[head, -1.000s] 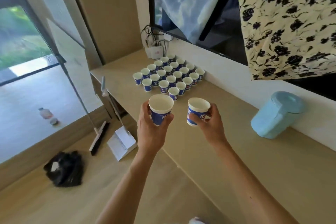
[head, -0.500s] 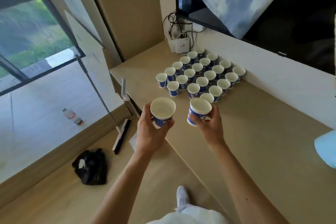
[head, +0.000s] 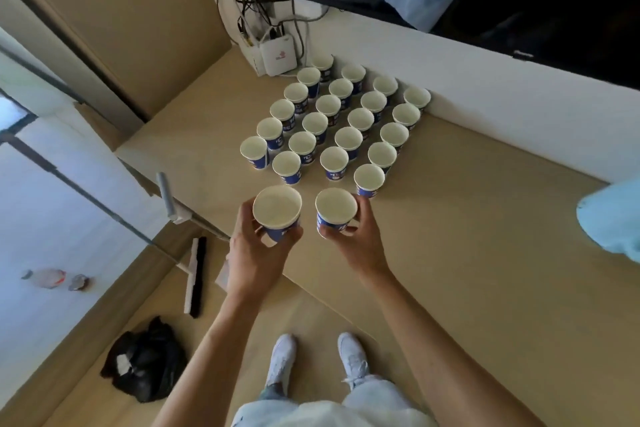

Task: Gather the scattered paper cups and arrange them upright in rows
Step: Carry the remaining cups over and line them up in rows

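Several blue-and-white paper cups (head: 334, 123) stand upright in diagonal rows on the beige counter (head: 467, 253), near the back wall. My left hand (head: 254, 253) grips one upright paper cup (head: 277, 210) just in front of the rows' near left end. My right hand (head: 356, 239) holds a second upright cup (head: 335, 210) beside it, close to the nearest standing cup (head: 369, 179). Both held cups hover near the counter's front part; whether they touch it I cannot tell.
A white router (head: 278, 57) with tangled cables sits in the back corner. A light blue container (head: 609, 218) stands at the right edge. Below the counter edge: a squeegee (head: 195, 276), a black bag (head: 145, 362) on the floor, and my white shoes (head: 349, 357).
Both hands carried their cups forward to the near end of the rows. The camera tilted down and moved closer, so the rows look larger and my shoes came into view.
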Demonstrator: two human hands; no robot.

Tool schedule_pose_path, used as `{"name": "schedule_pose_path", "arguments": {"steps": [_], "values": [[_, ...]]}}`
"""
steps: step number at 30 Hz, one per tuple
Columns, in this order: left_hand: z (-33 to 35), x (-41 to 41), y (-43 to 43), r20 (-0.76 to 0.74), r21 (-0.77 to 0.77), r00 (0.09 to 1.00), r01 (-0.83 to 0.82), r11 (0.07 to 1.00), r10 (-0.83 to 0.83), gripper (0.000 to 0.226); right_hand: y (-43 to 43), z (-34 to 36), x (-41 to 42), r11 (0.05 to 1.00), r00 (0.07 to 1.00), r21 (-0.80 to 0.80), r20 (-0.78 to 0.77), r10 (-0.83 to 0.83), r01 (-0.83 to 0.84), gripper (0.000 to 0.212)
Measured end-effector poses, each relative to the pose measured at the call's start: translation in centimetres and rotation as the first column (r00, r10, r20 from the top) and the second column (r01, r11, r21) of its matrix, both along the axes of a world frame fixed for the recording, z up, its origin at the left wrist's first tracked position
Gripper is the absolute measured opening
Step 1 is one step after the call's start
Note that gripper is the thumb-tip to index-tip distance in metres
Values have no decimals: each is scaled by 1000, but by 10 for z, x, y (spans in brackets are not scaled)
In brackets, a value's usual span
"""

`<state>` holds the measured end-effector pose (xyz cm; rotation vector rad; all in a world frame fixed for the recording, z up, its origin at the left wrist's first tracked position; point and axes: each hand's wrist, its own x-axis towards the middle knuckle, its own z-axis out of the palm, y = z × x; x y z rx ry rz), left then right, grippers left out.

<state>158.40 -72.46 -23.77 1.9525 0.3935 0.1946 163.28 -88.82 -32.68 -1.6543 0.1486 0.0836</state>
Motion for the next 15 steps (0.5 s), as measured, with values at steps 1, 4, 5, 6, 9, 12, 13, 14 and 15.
{"name": "schedule_pose_path", "arguments": {"steps": [1,4,5,6,9,12,13,14,15], "values": [[-6,5,6,-9,-10,1000,20,1000,-21,54,6,-6,1,1000,1000,-18,-10,-25,25,64],[-28,20,27,-16,-49,996,90,995,-91,53,23,-25,4,993,995,-69,-29,-96,93,62],[-35,25,34,-21,-59,993,113,992,-114,54,28,-32,5,989,991,-83,-37,-125,121,62],[-43,30,41,-27,-64,990,136,989,-138,54,34,-39,7,983,986,-95,-43,-159,155,62],[-70,44,61,-49,-57,983,176,983,-179,55,50,-59,17,963,968,-124,-50,-246,238,63],[-98,58,75,-38,-57,975,217,974,-220,57,63,-76,33,941,952,-154,2,-305,301,62],[-108,61,78,-36,-59,971,232,971,-234,58,67,-82,39,935,948,-159,24,-318,318,62],[-116,64,80,-31,-61,969,245,968,-247,57,72,-87,44,929,943,-162,50,-330,333,62],[-123,66,82,-23,-61,965,259,964,-261,57,76,-92,49,925,939,-159,74,-337,345,61]]}}
